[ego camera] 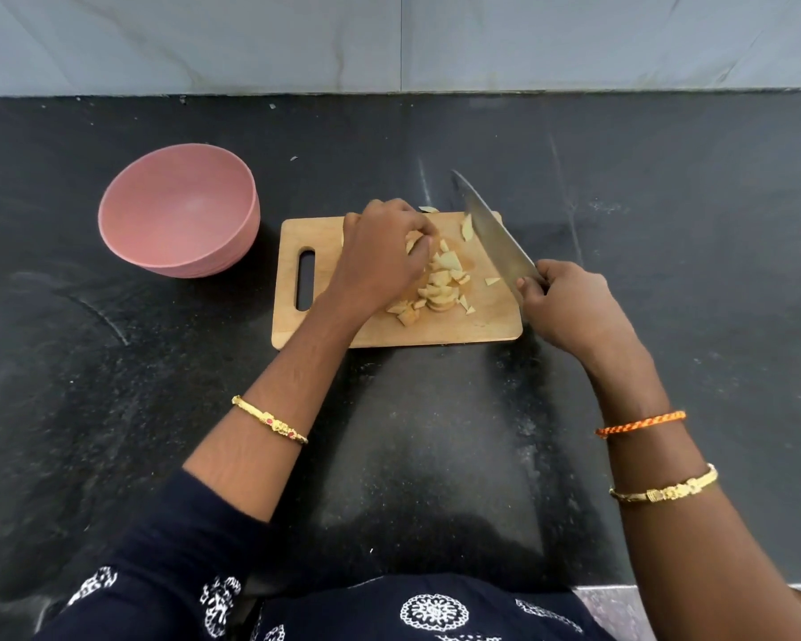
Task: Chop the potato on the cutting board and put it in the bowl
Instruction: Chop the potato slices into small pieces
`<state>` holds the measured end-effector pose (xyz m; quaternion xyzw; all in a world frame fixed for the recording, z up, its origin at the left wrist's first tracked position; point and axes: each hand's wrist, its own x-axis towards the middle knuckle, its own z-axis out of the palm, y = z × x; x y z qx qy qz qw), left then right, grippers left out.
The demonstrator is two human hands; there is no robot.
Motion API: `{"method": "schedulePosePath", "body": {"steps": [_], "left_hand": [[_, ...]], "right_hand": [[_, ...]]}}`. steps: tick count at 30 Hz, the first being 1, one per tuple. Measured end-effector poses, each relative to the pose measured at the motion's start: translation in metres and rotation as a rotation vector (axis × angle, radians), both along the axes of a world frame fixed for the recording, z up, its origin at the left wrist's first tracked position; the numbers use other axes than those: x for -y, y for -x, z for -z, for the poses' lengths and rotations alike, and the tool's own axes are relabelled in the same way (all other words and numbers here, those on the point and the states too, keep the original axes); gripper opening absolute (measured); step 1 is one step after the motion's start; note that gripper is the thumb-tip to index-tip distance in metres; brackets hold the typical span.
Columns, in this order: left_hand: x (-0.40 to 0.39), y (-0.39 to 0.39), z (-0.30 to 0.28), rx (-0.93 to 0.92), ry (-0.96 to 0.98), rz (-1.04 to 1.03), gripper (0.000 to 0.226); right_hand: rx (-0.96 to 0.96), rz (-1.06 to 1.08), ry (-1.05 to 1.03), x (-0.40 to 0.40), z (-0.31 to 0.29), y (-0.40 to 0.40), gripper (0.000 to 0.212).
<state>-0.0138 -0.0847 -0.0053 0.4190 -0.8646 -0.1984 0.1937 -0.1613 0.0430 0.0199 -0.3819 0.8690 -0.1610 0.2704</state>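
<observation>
A dark speckled stone counter (435, 455) is stretching across the view, backed at the far side by a pale grey marbled wall (389, 39). A wooden cutting board (486, 323) is lying near the middle of the counter, its slotted handle hole pointing left. Just to the left of the board, and apart from it, a pink bowl (176, 210) is sitting tilted, with nothing showing inside it.

The potato (440, 282) is lying in pale chopped pieces heaped on the middle of the board, with a few stray bits scattered toward the right and far edges, and one bit resting at the board's far rim.

The left hand (385, 256) is reaching over the heap from the near left, its fingers curled down and gathering a clump of the pieces at the far end of the pile. The right hand (569, 303) is gripping the handle of a large knife (491, 229), fingers wrapped tightly round it, the handle itself hidden inside the fist. The blade is angling up and away to the far left, raised above the right part of the board, its tip reaching beyond the far edge.

A gold bangle (269, 421) is circling the left forearm, and an orange cord (639, 424) and a second gold bangle are circling the right. A dark patterned sleeve (181, 548) is covering the left upper arm at the near edge.
</observation>
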Motion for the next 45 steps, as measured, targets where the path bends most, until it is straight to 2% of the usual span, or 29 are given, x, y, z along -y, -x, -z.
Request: {"method": "schedulePosePath", "body": {"steps": [7, 12, 15, 19, 26, 32, 37, 41, 45], "left_hand": [[0.011, 0.018, 0.008, 0.162, 0.051, -0.036, 0.026], [0.02, 0.028, 0.001, 0.284, 0.023, 0.15, 0.03], [0.029, 0.028, -0.006, 0.325, 0.002, 0.196, 0.024], [0.029, 0.028, -0.007, 0.263, -0.004, 0.119, 0.015], [0.014, 0.03, 0.004, -0.032, -0.09, -0.121, 0.007], [0.009, 0.03, 0.006, -0.145, -0.152, -0.168, 0.01], [0.007, 0.031, 0.006, -0.142, -0.115, -0.188, 0.002], [0.003, 0.029, -0.002, -0.029, -0.054, -0.155, 0.015], [-0.005, 0.017, 0.0, 0.1, -0.046, -0.074, 0.017]], "right_hand": [[-0.055, -0.044, 0.054, -0.019, 0.012, -0.021, 0.033], [-0.036, 0.046, 0.112, -0.021, 0.012, -0.023, 0.033], [0.013, 0.064, 0.134, -0.019, 0.009, -0.021, 0.032], [0.076, 0.044, 0.12, -0.016, 0.008, -0.024, 0.025], [0.063, 0.007, 0.08, -0.002, 0.004, -0.032, 0.019], [0.023, -0.112, -0.095, 0.006, -0.007, -0.028, 0.023], [0.017, -0.169, -0.197, -0.004, -0.02, -0.016, 0.008], [0.06, -0.123, -0.104, -0.015, -0.014, -0.017, 0.015], [0.107, -0.03, -0.005, -0.022, 0.001, -0.024, 0.019]]}}
